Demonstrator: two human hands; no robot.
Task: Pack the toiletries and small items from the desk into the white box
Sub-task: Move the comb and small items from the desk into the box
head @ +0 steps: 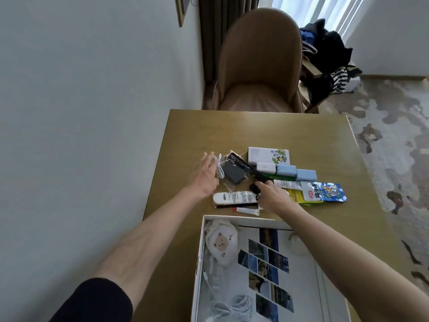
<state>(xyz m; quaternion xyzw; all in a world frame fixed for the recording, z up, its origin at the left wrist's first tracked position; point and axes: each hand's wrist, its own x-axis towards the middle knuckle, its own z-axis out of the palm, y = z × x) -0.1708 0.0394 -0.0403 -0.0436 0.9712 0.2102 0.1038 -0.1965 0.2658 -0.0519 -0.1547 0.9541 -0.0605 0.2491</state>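
Observation:
The white box (201,247) lies open at the desk's near edge, holding a white sheep pouch (221,242), a photo booklet (269,268) and a white cable (232,307). Beyond it lies a pile of small items: a white tube (234,197), a black comb (241,164), a dark pouch in clear wrap (232,174), light blue boxes (297,173) and a blue snack packet (325,191). My left hand (205,175) hovers open, blurred, left of the dark pouch. My right hand (274,196) rests on the pile, fingers closed around a small black item (255,188).
The wooden desk (255,131) stands against the wall on the left. A tan chair (257,66) sits at its far end. Clothes and bags (329,63) are piled on the floor at the right. A green-printed box (269,155) and a small red-capped tube (246,210) also lie on the desk.

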